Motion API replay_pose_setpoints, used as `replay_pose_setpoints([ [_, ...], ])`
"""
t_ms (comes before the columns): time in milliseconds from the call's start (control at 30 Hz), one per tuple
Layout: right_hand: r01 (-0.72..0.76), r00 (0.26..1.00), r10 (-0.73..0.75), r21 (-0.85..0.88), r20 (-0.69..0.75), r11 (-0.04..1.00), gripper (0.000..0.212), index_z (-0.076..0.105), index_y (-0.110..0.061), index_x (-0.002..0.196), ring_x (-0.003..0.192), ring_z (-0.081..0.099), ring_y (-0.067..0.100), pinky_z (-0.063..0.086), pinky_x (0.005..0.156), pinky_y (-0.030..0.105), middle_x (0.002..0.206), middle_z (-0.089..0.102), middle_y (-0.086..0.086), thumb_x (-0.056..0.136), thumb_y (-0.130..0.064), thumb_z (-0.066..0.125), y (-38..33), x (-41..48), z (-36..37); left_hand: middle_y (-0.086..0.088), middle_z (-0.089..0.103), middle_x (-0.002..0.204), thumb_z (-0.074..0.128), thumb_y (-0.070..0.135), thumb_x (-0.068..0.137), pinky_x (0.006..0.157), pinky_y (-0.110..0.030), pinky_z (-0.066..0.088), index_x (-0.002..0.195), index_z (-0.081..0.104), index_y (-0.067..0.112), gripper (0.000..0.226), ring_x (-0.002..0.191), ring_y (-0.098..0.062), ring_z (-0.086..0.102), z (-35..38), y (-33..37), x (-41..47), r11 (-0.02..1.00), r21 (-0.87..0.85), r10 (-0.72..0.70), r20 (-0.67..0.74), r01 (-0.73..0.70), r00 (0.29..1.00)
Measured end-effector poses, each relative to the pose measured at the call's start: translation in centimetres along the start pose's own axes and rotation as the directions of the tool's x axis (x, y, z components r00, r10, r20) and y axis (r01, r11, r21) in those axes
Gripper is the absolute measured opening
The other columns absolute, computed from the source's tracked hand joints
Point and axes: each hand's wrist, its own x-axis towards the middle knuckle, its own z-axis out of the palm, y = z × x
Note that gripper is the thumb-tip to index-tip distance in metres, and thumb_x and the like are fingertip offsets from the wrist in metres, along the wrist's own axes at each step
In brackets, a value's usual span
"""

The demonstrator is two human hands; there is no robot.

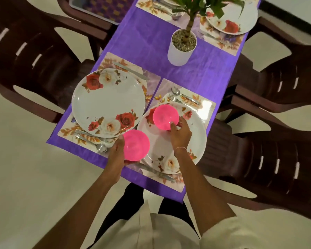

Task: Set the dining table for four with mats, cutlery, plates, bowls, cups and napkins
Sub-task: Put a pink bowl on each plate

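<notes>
Pink bowls going onto the two near plates.

R hand (180, 135) pinches the near rim of a small pink plastic bowl (164, 116), on or just above the far part of the near-right white rose-print plate (192, 141). L hand (116, 151) grips a 2nd pink bowl (136, 145), thumb on its rim, btwn the near plates. Risk: the light bowl sits off-centre and may skid on the glossy plate once released. The 2nd bowl could clip the near-left rose plate (108, 101).
</notes>
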Motion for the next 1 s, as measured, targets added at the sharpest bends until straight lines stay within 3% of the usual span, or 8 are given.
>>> replay_pose_setpoints([
  [167,-0.018,0.999,0.015,0.056,0.045,0.998,0.052,0.052,-0.025,0.146,0.112,0.067,0.023,0.057,0.095,0.044,0.128,0.069,0.000,0.097,-0.029,0.069,0.1,-0.6,0.1,-0.009,0.054,0.141,0.050,0.069,0.092,0.069,-0.050,0.064,0.147,0.049,0.035,0.064,0.123,-0.038,0.059,-0.3,0.4,0.0,1.000,0.029,-0.002,0.020,0.001,1.000],
  [300,-0.059,0.997,0.054,0.094,0.058,0.994,0.057,0.049,-0.028,0.146,0.103,0.072,0.021,0.061,0.091,0.043,0.124,0.070,-0.002,0.094,-0.043,0.069,0.9,-1.0,-0.3,-0.010,0.054,0.140,0.050,0.066,0.092,0.066,-0.047,0.063,0.147,0.049,0.030,0.066,0.122,-0.038,0.059,-0.3,0.5,-0.5,1.000,0.015,0.020,0.042,-0.021,0.999],
  [467,-0.067,0.984,0.082,0.099,-0.161,0.993,0.024,0.052,-0.028,0.111,0.077,0.070,0.021,0.062,0.075,0.047,0.088,0.067,-0.003,0.099,-0.047,0.058,1.1,-3.6,-1.8,-0.013,0.055,0.140,0.050,0.067,0.090,0.060,-0.042,0.062,0.140,0.052,0.033,0.060,0.120,-0.045,0.060,0.6,0.1,-1.8,1.000,-0.006,0.016,0.027,-0.015,1.000],
  [567,-0.048,0.991,0.026,0.163,0.135,0.985,0.018,0.062,-0.022,0.099,0.065,0.068,0.023,0.060,0.064,0.046,0.080,0.068,0.004,0.104,-0.036,0.052,1.0,-7.1,-3.3,-0.014,0.050,0.143,0.049,0.054,0.102,0.059,-0.039,0.062,0.137,0.049,0.036,0.039,0.119,-0.046,0.059,1.2,-0.1,-2.6,0.999,-0.030,0.030,0.012,-0.030,0.999],
  [667,0.007,0.892,-0.083,0.170,0.445,0.985,0.019,0.068,-0.018,0.105,0.058,0.071,0.025,0.060,0.061,0.042,0.090,0.073,0.002,0.100,-0.035,0.064,0.7,-10.3,-3.7,-0.009,0.045,0.144,0.048,0.043,0.107,0.062,-0.040,0.063,0.141,0.044,0.036,0.036,0.120,-0.042,0.059,1.7,0.0,-3.4,0.999,-0.023,0.046,-0.030,-0.047,0.999],
  [800,0.060,0.898,-0.107,0.122,0.427,0.991,0.021,0.070,-0.019,0.112,0.060,0.074,0.021,0.064,0.063,0.037,0.093,0.075,0.003,0.091,-0.018,0.072,0.8,-11.9,-2.3,-0.007,0.045,0.143,0.052,0.032,0.107,0.067,-0.046,0.064,0.148,0.045,0.030,0.041,0.125,-0.037,0.054,1.2,-0.3,-3.2,0.994,0.082,0.081,-0.089,-0.074,0.993],
  [933,0.154,0.937,-0.137,-0.027,0.320,0.988,0.029,0.073,-0.020,0.116,0.067,0.071,0.011,0.061,0.079,0.033,0.091,0.077,-0.001,0.088,-0.015,0.069,-0.3,-10.9,0.0,-0.005,0.051,0.141,0.054,0.025,0.106,0.057,-0.025,0.060,0.149,0.049,0.022,0.044,0.118,-0.024,0.052,-0.1,0.8,-2.3,0.929,0.334,0.225,-0.176,-0.157,0.958],
  [1000,0.186,0.930,-0.170,-0.018,0.327,0.982,0.034,0.071,-0.024,0.123,0.071,0.073,0.011,0.062,0.085,0.039,0.092,0.078,-0.001,0.090,-0.017,0.068,-1.2,-10.1,1.7,-0.006,0.057,0.141,0.056,0.022,0.105,0.062,-0.026,0.060,0.147,0.050,0.019,0.043,0.112,-0.021,0.056,-1.0,1.9,-1.3,0.879,0.433,0.314,-0.203,-0.203,0.928],
])
